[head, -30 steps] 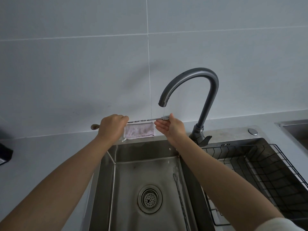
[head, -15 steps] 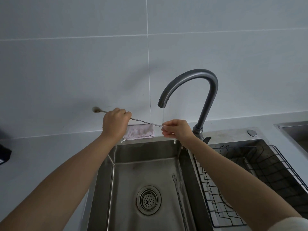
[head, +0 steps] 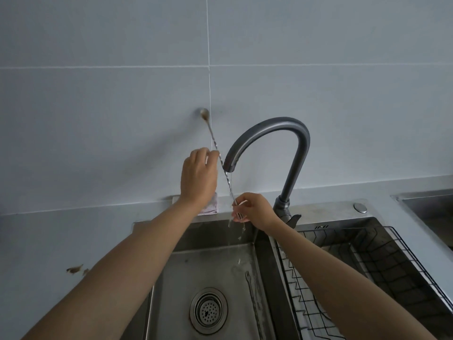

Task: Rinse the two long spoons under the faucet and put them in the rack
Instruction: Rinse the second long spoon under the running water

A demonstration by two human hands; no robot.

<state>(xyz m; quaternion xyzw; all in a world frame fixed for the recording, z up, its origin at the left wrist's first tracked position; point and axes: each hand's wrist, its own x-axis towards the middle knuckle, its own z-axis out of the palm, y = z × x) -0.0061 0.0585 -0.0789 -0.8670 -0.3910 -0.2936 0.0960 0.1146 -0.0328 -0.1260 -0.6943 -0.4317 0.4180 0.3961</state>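
Tiled wall (head: 98,119) behind, hands (head: 198,176) (head: 256,211) pinch spoon (head: 212,136) (lower end half-hidden)

faucet (head: 301,146) arches over basin (head: 176,278), rack (head: 382,263) open above

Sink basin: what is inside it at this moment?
A long spoon lies on the basin floor right of the drain strainer, with water dripping in off the held spoon. The left forearm covers the basin's left edge.
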